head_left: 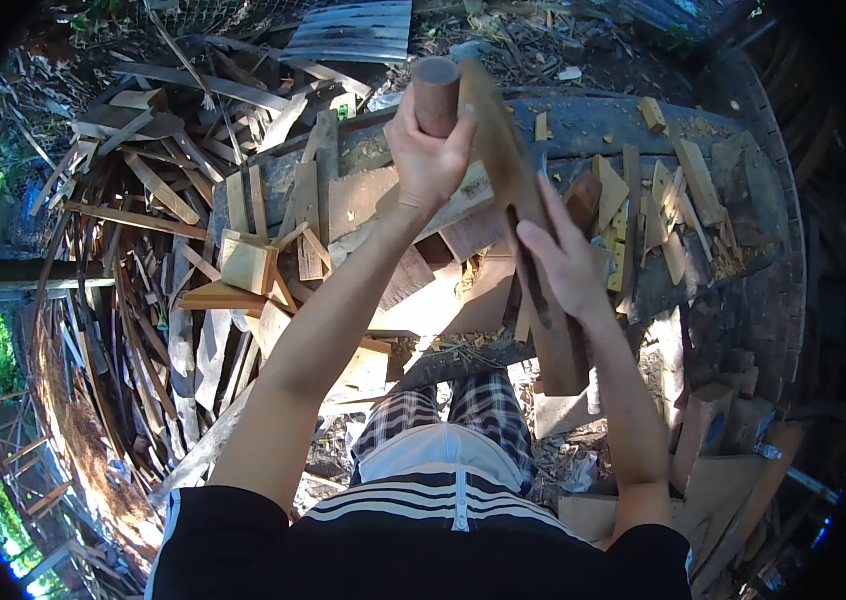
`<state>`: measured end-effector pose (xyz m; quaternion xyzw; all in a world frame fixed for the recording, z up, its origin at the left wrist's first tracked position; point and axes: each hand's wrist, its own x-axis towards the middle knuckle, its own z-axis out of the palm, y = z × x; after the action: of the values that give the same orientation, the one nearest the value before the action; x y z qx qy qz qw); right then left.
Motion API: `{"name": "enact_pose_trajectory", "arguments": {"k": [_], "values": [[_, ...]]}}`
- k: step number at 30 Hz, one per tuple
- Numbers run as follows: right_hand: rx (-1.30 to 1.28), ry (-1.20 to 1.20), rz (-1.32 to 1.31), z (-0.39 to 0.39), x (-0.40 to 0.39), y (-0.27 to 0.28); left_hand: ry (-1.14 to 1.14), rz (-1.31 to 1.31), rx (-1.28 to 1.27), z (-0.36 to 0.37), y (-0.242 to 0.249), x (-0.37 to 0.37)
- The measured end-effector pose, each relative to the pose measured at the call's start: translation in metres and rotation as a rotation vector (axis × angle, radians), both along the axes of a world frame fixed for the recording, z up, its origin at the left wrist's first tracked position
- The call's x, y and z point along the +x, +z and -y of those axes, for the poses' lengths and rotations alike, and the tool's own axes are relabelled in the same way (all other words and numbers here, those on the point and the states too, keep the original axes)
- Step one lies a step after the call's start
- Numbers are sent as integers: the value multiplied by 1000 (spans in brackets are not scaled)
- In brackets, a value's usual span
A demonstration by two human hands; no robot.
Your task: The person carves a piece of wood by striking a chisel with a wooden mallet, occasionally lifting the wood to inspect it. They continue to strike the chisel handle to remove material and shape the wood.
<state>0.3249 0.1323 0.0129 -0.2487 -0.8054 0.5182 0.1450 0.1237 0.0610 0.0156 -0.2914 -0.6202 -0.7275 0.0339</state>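
My left hand (431, 160) is closed round a thick wooden cylinder (436, 95), its round end face pointing up towards me. It may be a mallet, but a handle cannot be made out. My right hand (571, 265) grips a long, dark-brown wooden hand plane (505, 160) from its right side, thumb over the top face. A narrow dark slot runs along the middle of this long body. The plane stands tilted, its far end near my left hand and its near end close to my legs. Below both hands, wooden blocks (473, 232) lie on the workbench (363, 150).
Offcuts (700, 180) and shavings cover the bench's right side. A large heap of scrap wood (143, 190) lies at the left. More boards (718, 500) are stacked at the lower right. A corrugated sheet (348, 30) lies beyond the bench.
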Motion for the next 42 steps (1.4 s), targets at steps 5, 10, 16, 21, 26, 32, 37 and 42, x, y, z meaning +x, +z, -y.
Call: {"name": "enact_pose_trajectory", "arguments": {"k": [5,10,16,21,26,32,37,42], "values": [[255,43,-526,14,-16,148,-56,23,-10,3,-1,3],[560,196,-141,29,-8,184,-28,-51,97,-1,4,4],[436,257,-210,42,-11,205,-94,-1,66,-1,4,6],[471,273,205,29,-5,196,-62,-77,144,-1,13,15],[648,175,-94,25,-4,195,-105,32,16,0,3,12],[607,275,256,31,3,191,-101,-96,205,-9,4,11],[639,218,-206,33,1,180,-145,51,-38,0,-1,5],[543,295,236,29,7,192,-156,-60,21,-7,4,11]]}}
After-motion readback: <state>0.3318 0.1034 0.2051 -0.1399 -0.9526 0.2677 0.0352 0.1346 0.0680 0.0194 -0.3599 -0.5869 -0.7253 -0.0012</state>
